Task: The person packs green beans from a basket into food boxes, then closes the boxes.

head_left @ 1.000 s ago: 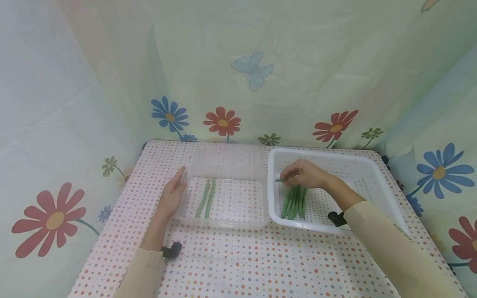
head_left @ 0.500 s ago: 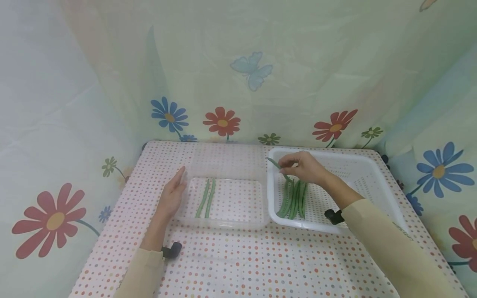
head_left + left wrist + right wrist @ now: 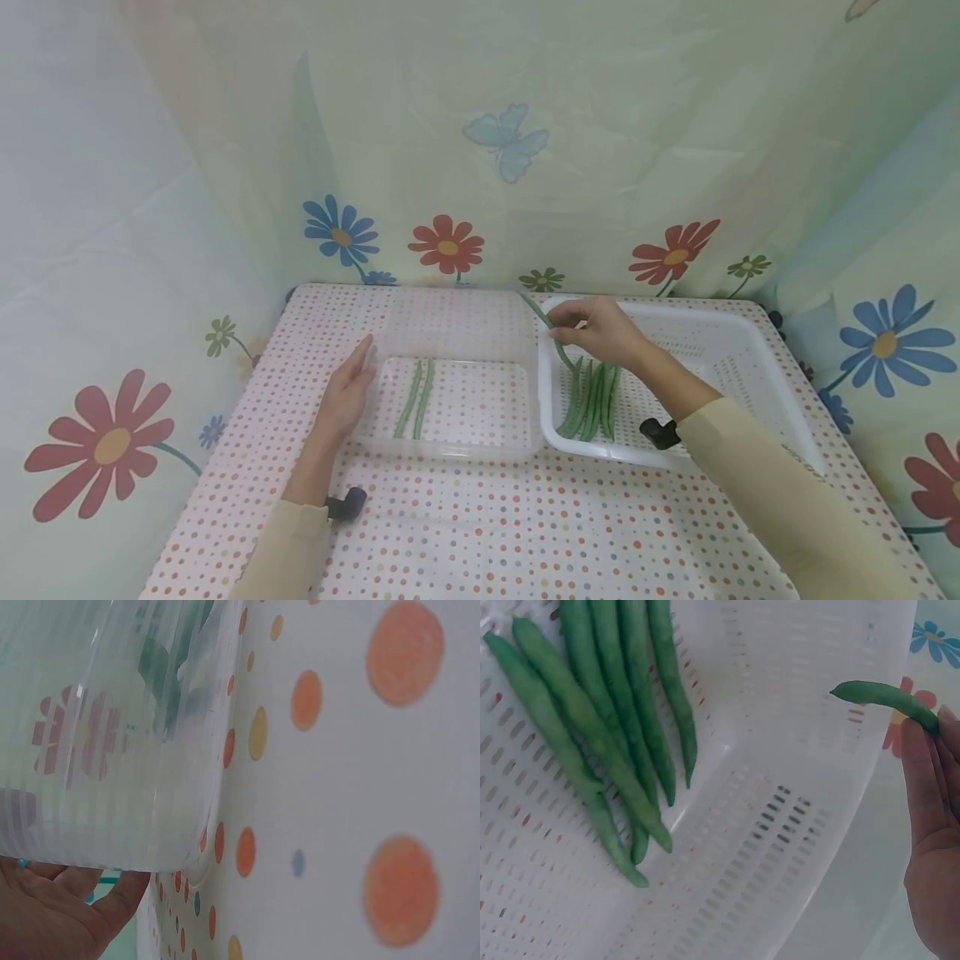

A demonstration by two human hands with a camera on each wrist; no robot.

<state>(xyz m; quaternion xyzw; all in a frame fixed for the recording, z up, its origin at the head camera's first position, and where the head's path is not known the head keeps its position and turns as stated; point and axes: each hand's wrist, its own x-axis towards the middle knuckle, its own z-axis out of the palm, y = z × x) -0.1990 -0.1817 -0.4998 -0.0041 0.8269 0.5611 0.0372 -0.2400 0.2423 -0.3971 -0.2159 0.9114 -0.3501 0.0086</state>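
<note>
My right hand (image 3: 598, 329) pinches a green bean (image 3: 537, 308) over the left rim of a white perforated basket (image 3: 720, 310). The bean slants, its upper end pointing up and left; in the right wrist view one end of this bean (image 3: 877, 693) juts past the fingertips. Several more green beans (image 3: 585, 712) lie side by side in the basket. Left of it stands a clear plastic container (image 3: 450, 452), with two green beans (image 3: 420, 400) lying lengthwise inside. My left hand (image 3: 343, 393) rests against the container's left side, fingers extended; the left wrist view shows fingers (image 3: 124, 900) at the container's edge.
A translucent lid-like panel (image 3: 461, 317) extends behind the container. Both vessels stand close together on a table with a dotted cloth (image 3: 480, 525). A flower-printed curtain (image 3: 375, 150) hangs behind and at both sides.
My right hand has risen and shifted left, lifting one green bean out of the bunch toward the basket's left rim. The left hand and the container have stayed put.
</note>
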